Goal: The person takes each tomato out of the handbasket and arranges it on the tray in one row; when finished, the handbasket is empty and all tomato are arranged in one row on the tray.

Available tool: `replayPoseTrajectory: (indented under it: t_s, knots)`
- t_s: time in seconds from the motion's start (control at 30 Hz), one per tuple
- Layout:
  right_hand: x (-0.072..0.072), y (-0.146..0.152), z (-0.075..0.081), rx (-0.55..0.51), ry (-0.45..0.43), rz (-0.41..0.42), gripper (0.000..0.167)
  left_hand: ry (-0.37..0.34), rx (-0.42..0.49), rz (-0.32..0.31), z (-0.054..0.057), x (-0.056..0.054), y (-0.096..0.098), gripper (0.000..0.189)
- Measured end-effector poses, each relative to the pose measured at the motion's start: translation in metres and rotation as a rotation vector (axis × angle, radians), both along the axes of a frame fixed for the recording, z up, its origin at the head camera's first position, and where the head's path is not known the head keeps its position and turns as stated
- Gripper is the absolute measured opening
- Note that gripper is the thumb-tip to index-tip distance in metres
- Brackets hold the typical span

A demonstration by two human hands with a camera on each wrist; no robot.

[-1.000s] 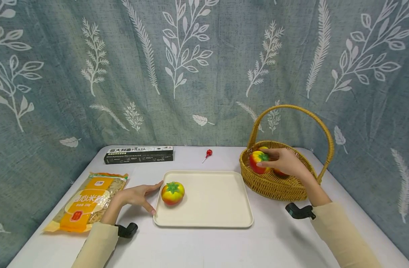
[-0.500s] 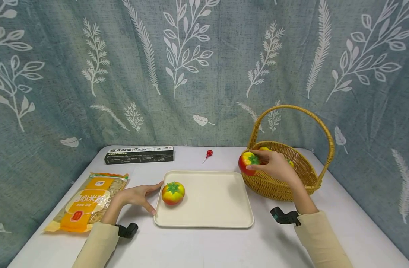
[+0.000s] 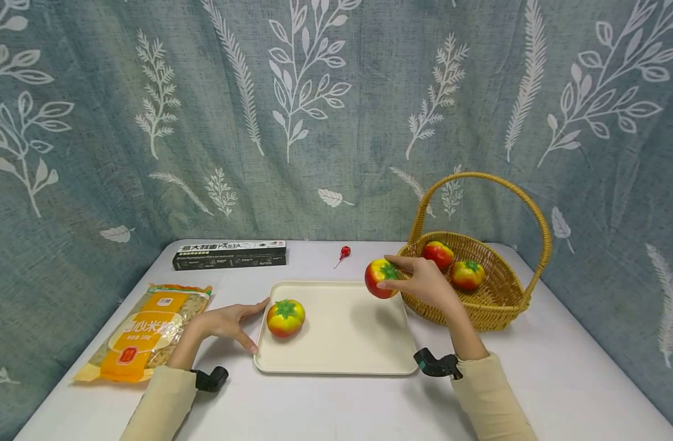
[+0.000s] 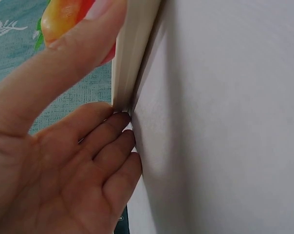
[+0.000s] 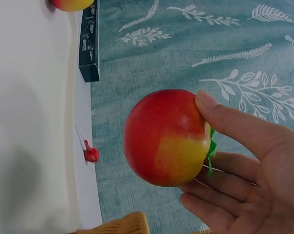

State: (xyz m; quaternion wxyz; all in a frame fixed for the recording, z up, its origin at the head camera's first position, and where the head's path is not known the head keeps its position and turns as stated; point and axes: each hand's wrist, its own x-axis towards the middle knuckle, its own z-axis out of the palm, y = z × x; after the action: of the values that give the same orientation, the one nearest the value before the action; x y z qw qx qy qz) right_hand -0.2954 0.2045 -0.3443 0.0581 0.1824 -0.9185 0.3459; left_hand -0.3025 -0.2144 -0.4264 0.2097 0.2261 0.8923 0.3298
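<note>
The right hand (image 3: 426,285) has a pinching grip on a fruit (image 3: 377,278); the left hand (image 3: 224,322), loosely spread, touches the tray (image 3: 336,343) at left. Best lowered gently, released only once steady.

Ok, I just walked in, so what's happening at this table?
A person's right hand holds a red-and-yellow fruit with a green top, raised near the far right corner of a cream tray. Their left hand touches the tray's left edge. A second fruit sits on the tray near that hand, and two more fruits lie in the wicker basket on the right.
</note>
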Motion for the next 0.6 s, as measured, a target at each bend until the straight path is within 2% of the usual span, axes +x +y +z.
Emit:
replayPoseTrajectory:
  t_s: [0.23, 0.43, 0.6]
  knots:
    - [-0.001, -0.018, -0.003, -0.032, 0.004, 0.062, 0.067, -0.001, -0.010, 0.003, -0.001, -0.001, 0.000, 0.111]
    - [-0.001, -0.036, -0.007, -0.069, -0.035, 0.092, 0.066, -0.004, -0.003, 0.001, -0.001, -0.001, 0.001, 0.111]
    - [-0.003, -0.048, -0.016, -0.037, -0.026, 0.138, 0.064, 0.002, -0.013, 0.007, 0.001, 0.000, 0.000, 0.111]
